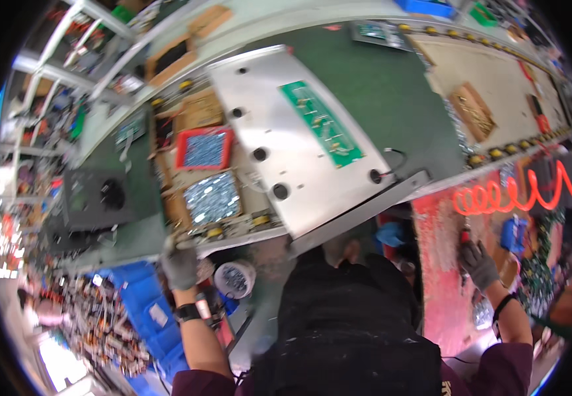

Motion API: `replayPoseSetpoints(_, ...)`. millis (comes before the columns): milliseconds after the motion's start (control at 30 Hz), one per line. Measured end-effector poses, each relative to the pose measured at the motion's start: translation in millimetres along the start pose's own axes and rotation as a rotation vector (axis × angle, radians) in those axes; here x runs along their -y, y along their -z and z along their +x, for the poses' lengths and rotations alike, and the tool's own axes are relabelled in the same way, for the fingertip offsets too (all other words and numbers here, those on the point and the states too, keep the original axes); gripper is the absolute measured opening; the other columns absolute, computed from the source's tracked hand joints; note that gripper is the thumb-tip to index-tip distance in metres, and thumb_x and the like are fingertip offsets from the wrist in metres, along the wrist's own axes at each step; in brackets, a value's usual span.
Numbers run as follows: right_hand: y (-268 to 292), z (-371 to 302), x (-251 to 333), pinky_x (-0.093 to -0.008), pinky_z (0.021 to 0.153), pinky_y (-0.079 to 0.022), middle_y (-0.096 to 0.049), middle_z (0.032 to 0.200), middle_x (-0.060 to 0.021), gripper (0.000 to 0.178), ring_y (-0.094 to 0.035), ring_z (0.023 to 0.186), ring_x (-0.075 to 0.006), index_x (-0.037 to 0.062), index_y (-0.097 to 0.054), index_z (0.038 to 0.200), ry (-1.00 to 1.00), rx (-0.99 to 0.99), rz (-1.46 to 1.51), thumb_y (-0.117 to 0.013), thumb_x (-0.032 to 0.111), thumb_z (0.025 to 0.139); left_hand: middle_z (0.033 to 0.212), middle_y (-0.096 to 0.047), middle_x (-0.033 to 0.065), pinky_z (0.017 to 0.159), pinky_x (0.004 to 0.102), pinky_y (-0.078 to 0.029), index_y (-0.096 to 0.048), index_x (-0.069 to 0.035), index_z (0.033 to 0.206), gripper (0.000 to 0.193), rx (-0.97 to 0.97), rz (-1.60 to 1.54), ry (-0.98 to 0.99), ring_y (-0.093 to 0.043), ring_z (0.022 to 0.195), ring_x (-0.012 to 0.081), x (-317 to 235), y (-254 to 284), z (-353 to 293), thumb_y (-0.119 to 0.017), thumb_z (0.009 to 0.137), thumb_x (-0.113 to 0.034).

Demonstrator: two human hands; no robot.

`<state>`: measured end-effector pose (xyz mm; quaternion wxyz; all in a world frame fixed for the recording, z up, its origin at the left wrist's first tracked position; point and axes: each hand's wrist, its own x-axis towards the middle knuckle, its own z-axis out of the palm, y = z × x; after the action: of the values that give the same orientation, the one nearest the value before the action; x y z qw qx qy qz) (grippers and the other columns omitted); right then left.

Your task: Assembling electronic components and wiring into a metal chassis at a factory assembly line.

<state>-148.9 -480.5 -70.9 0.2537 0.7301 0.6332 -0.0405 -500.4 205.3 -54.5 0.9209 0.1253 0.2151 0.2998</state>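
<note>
My left hand point(181, 265), in a grey glove, is at the bench's front edge, just below a box of shiny metal parts point(213, 198). Blur hides whether its fingers hold anything. Out to the right, my right hand point(480, 266), also gloved, has its fingers closed around a slim tool with a red part point(465, 235); its exact kind is unclear. Between and beyond my hands, a silver metal panel point(266, 132) with several round black feet lies at a slant. A green circuit board point(322, 123) rests on it. Neither hand touches the panel.
A red tray of small screws point(204, 149) stands left of the panel. A white bucket point(234, 280) and blue bins point(147, 310) are below the bench. An orange-red coiled hose point(517, 195) hangs above a worn red board point(434, 264). A cardboard box of brass-coloured parts point(473, 112) lies far right.
</note>
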Motion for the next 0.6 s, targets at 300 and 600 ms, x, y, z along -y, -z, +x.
replayPoseSetpoints(300,-56.0,7.5,-27.3,-0.0560,0.100,-0.036,-0.051,0.131,-0.0154,0.034,-0.048,0.122,-0.0374,0.0117,-0.061,0.112,0.099,-0.138,0.005,-0.059,0.029,0.084,0.129,-0.051,0.0217,0.103,0.0416,-0.045,-0.043,0.003,0.133,0.041,-0.121,0.302,0.158,-0.051,0.122,0.0308,115.7,-95.1,-76.9,-0.047,0.098,-0.017)
replayPoseSetpoints(600,155.3,87.2,17.6,-0.0530,0.089,-0.042,-0.052,0.091,-0.0141,0.050,-0.053,0.097,-0.0375,0.0069,-0.055,0.102,-0.165,-0.356,0.621,-0.074,0.022,0.059,0.085,-0.058,0.0063,0.063,0.0261,-0.047,-0.051,0.001,0.114,0.040,-0.131,0.600,0.369,-0.055,0.072,0.0137,162.8,-128.6,-102.9,-0.053,0.097,-0.035)
